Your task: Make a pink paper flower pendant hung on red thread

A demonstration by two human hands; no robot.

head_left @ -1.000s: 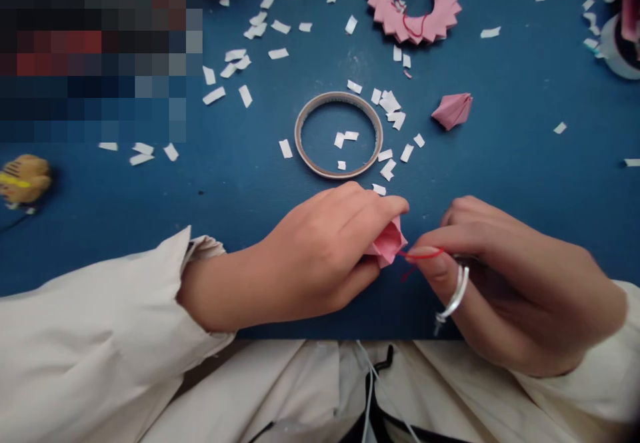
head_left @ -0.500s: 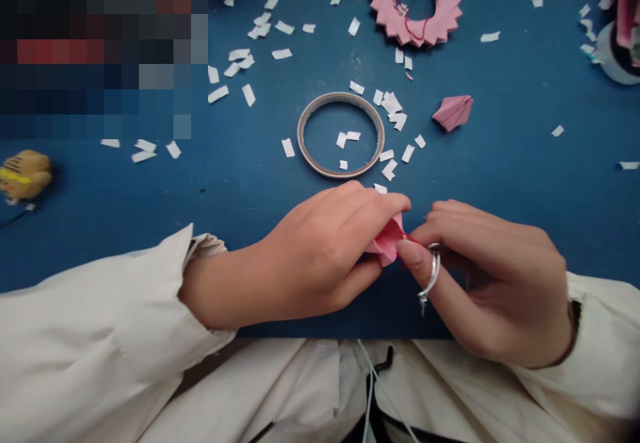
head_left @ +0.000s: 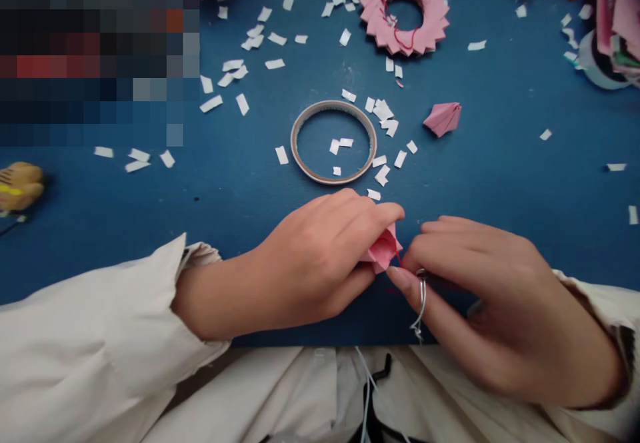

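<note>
Close to the table's front edge, my left hand (head_left: pixel 320 263) is closed around a small folded pink paper piece (head_left: pixel 384 248), whose hollow opening faces right. My right hand (head_left: pixel 480 296) pinches a thin red string (head_left: pixel 399 254) between thumb and forefinger, just right of that opening. The string runs up against the paper's rim; its far end is hidden. A silvery ring with dangling strands (head_left: pixel 421 303) shows at my right thumb and forefinger. Another folded pink paper piece (head_left: pixel 443 119) lies apart on the table, beyond my right hand.
A thin tape ring (head_left: pixel 295 156) lies ahead of my left hand. White paper scraps (head_left: pixel 282 155) are scattered over the blue table (head_left: pixel 240 190). A pink pleated paper ring (head_left: pixel 373 23) with red string sits farther back. At far left is a yellow-brown object (head_left: pixel 20 186).
My right hand has shifted down and slightly left, and the red string now hangs more steeply by the paper's rim. My left hand keeps its hold. The whole view has shifted slightly.
</note>
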